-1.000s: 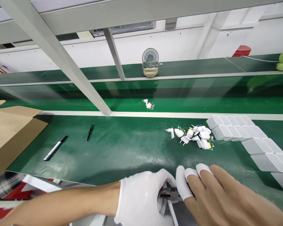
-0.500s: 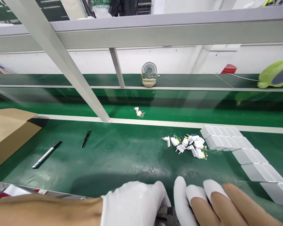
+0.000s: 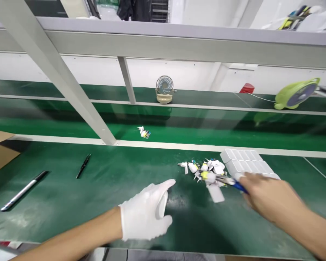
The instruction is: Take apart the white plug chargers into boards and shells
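My left hand [image 3: 146,212], in a white glove, is over the front middle of the green table, with a curved white plastic piece [image 3: 162,205] held between its thumb and fingers. Blurred by motion, my right hand [image 3: 271,195] is closed around the blue handle of a metal-jawed tool [image 3: 237,185]. The tool's jaws reach to a white and yellow part [image 3: 209,177] at the pile of white plug pieces and small circuit boards [image 3: 217,166]. A flat white piece [image 3: 215,193] shows just below the jaws.
White trays [image 3: 244,165] stand behind my right hand. A marker [image 3: 24,190] and black tweezers [image 3: 83,166] lie at left, near a cardboard box [image 3: 2,159]. Another plug piece [image 3: 143,132] lies beyond the rail [image 3: 163,145]. Two fans [image 3: 164,88] [image 3: 296,93] stand on the shelf.
My hands have moved apart from the front edge. The left is now over the table with a white piece; the right has gone right and forward, now with the blue-handled tool. The view has shifted.
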A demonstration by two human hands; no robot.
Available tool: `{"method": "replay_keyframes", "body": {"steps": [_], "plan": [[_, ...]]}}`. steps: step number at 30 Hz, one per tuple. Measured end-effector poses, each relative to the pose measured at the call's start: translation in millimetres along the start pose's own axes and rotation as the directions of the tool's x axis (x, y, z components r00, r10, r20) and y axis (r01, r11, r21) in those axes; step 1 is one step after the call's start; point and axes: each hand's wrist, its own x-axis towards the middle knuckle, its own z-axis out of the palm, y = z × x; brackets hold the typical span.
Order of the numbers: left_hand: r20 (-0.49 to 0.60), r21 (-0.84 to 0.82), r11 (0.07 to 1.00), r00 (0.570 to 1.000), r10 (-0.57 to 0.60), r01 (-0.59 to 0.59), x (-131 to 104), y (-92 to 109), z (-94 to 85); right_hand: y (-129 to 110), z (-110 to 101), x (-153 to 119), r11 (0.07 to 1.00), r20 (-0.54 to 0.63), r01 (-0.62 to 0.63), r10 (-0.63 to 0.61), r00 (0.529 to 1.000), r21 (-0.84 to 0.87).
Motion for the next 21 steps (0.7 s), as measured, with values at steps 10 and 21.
{"method": "replay_keyframes", "body": {"steps": [10,21], "plan": [[-0.171,0.001,0.97,0.956,0.238,-0.242,42,-61,-18.0,-55,45,5,0.975,0.225,0.067,-0.116,0.968,0.213],[-0.601,0.288,0.851,0.775,-0.195,0.438,156,-168,-139.8,-74,79,19,0.9,0.372,-0.007,-0.173,0.912,0.436]]}}
